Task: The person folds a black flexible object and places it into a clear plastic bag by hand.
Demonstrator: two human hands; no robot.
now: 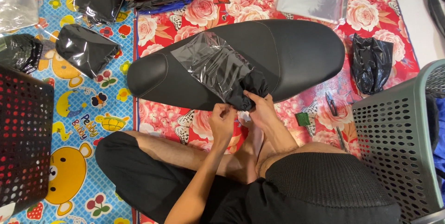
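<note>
Clear plastic bag [204,57], black fabric item [245,92] half inside, lying diagonally across a black motorcycle seat [296,52].

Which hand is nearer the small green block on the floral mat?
Right. The right hand sits just left of the green block; the left hand is farther left, beyond it.

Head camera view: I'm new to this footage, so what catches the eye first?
A long black seat lies across the red flowered mat in the middle. On its near edge both hands, left hand and right hand, work at a black cloth in a clear plastic bag. A grey basket stands at the right.
</note>
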